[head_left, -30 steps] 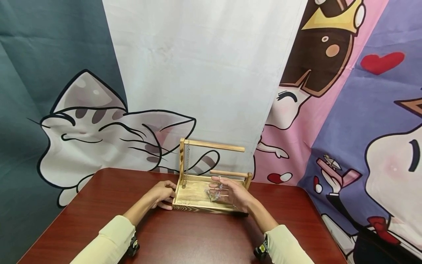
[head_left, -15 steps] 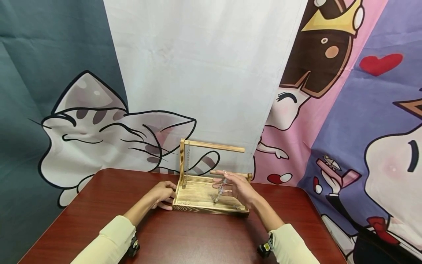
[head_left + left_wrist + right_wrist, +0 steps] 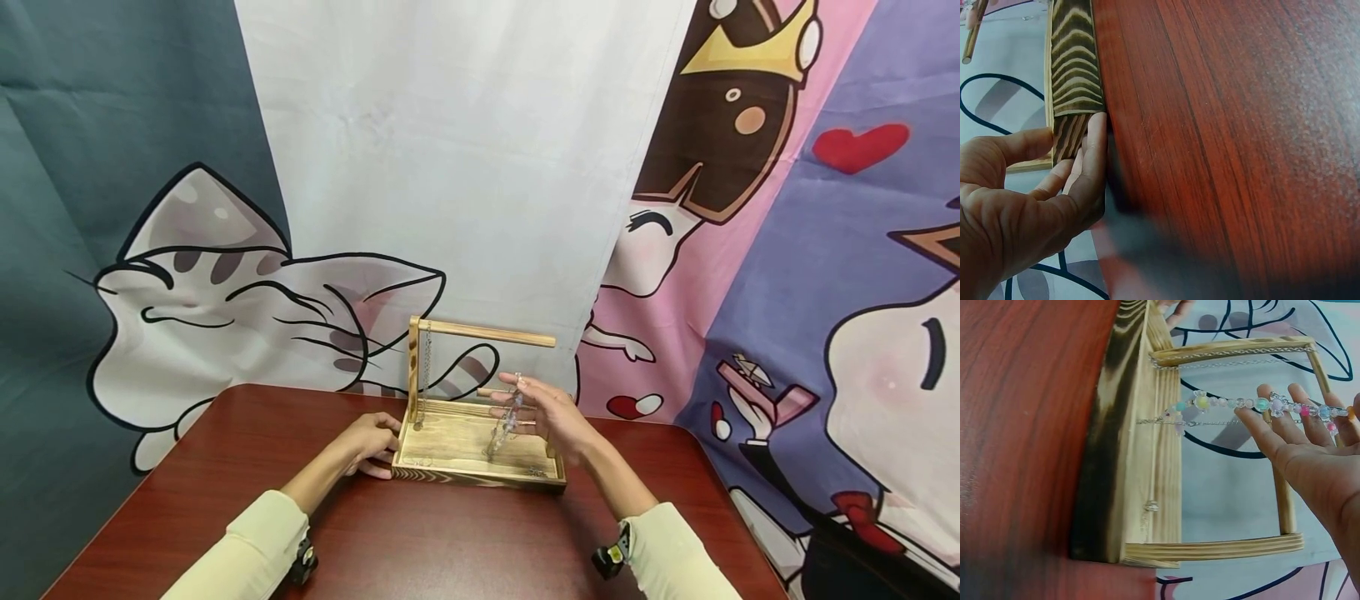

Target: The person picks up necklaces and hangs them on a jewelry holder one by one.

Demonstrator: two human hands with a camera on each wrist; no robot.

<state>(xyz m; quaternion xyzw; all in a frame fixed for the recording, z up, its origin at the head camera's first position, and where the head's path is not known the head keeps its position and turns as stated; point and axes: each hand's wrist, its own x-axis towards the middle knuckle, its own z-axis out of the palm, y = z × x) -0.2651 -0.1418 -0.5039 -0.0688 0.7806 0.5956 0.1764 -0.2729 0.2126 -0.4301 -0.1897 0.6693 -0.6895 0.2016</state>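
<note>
A wooden jewelry stand [image 3: 450, 442] with a shallow tray and two raised bars stands on the table. My left hand [image 3: 371, 442] grips the tray's left end, thumb on one side and fingers on the other, as the left wrist view shows. Over the tray's right half, my right hand [image 3: 558, 417] holds a beaded bracelet [image 3: 508, 425] near the index finger, other fingers spread. Pastel beads [image 3: 1222, 402] trail down past the fingers toward the tray in the right wrist view. A thin silver chain [image 3: 427, 367] hangs from the taller bar's left end.
Small jewelry pieces [image 3: 417, 461] lie in the tray's front left corner, and a small silver piece [image 3: 537, 472] at its front right. The dark red table [image 3: 450, 542] extends around the stand. A printed cartoon curtain [image 3: 465, 167] hangs behind it.
My right hand has risen and shifted right and back, and the bracelet, bunched before, now hangs lengthwise from it. The left hand and the stand have stayed in place.
</note>
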